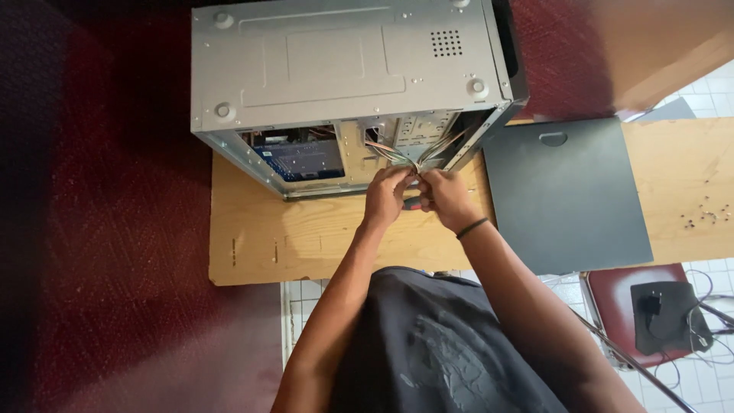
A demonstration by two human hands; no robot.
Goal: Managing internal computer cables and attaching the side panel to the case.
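Both my forearms reach forward from my dark shirt and meet in front of the open side of the grey sheet-metal computer case [348,65], which lies on the pale wooden board [306,237]. My right wrist wears a thin black band [472,228].

Inside the case I see a blue circuit board [302,159] at the left and a bundle of thin pale wires [405,155] running out from the middle toward my hands. Beside the case, to the right, the flat dark grey side panel [566,195] rests on the board, and a scatter of small screws [707,216] lies well apart at the far right.

My left hand [384,196] is curled, fingers pinched on the end of the wire bundle just outside the opening. My right hand [446,196] is clenched beside it, touching it, gripping the same wires.
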